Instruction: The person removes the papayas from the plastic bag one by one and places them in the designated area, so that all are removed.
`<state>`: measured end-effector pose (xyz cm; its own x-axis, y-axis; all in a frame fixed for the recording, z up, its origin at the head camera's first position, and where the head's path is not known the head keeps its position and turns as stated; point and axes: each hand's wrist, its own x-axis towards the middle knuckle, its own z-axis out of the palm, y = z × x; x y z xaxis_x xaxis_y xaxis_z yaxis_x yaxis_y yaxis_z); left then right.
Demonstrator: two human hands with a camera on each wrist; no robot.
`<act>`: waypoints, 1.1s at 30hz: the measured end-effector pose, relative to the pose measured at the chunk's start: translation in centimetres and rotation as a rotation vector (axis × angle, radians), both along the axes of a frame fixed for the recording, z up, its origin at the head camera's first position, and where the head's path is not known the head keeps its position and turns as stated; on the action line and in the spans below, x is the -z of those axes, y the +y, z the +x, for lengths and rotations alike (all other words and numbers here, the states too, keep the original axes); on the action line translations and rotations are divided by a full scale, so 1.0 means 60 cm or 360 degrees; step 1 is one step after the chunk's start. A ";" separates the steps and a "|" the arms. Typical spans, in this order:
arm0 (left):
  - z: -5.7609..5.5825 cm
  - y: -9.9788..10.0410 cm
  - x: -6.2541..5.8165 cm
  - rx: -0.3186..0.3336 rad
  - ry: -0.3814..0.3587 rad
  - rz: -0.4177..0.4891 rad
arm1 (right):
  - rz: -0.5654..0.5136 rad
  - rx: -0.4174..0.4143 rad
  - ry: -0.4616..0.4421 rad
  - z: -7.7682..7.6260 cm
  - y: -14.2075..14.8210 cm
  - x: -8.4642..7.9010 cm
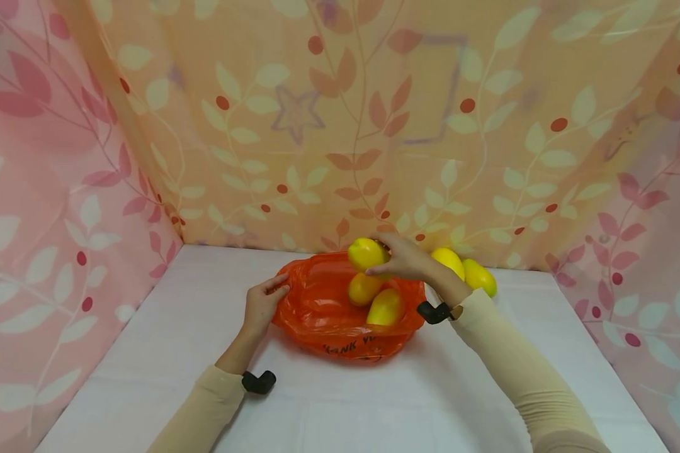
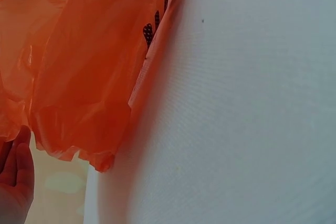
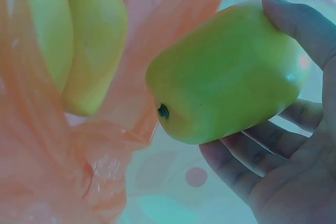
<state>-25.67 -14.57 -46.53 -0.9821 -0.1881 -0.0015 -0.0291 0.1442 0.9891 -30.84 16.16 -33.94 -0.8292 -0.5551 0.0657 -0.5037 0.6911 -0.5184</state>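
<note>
head view: the right hand (image 1: 402, 255) wraps thumb and fingers around a mango (image 1: 367, 254), opened only as wide as the fruit, and carries it over the far side of a red plastic bag (image 1: 340, 330). the left hand (image 1: 262, 305) is at the bag's left edge, its thumb and fingers nearly together and seeming to pinch the rim, though the plastic partly hides the grip. between the two hands the bag's mouth gapes, and just below the right hand a rounder mango (image 1: 364, 289) and a longer mango (image 1: 385, 307) lie inside it. to the right of the right hand, behind its wrist, two more mangoes (image 1: 447, 261) (image 1: 479, 277) rest on the worktop (image 1: 328, 409). the step in hand looks like bagging the fruit, one piece at a time. the next move probably calls for the right hand to lower its mango beside those beneath it and let go gently, while the left hand keeps the rim spread so the thin plastic doesn't fold in.
</note>
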 end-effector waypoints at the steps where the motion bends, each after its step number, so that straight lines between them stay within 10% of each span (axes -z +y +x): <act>1: -0.001 0.000 0.000 -0.0006 -0.0001 0.0007 | -0.0002 0.0000 -0.0007 0.000 0.002 -0.001; 33: 0.008 -0.002 0.003 -0.0035 0.0023 0.0011 | -0.0124 0.0154 0.0046 0.005 0.063 -0.035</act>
<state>-25.22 -14.72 -46.69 -0.9777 -0.2098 0.0112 -0.0180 0.1366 0.9905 -30.52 19.94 -31.82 -0.8757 -0.4650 0.1299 -0.4521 0.6954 -0.5587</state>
